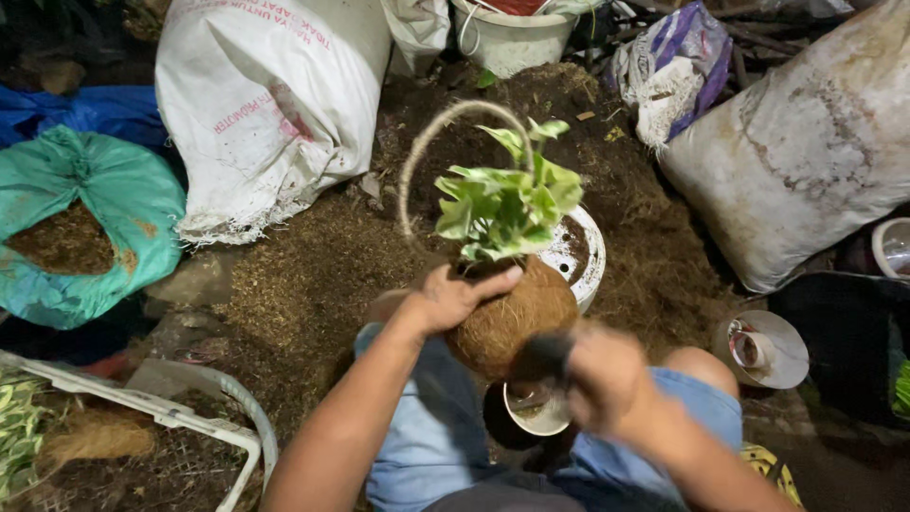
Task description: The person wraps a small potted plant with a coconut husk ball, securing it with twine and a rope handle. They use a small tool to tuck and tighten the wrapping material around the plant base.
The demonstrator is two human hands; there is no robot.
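Green sack (90, 223) of soil at ground's left edge, white sack (275, 104) beside it. Left hand (453, 296), fingers clamped on top rim of coir ball planter (512, 322), held over the lap above mid ground. Leafy plant (502, 204) and rope loop (427, 152) upright. Right hand (607, 379) blurred, fingers closed round a dark tool (542, 356) against the ball.

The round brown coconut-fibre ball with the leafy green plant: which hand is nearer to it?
Left. The left hand grips the round brown coconut-fibre ball at its top edge, beneath the leaves. The right hand, blurred, sits just below and right of it; contact is unclear.
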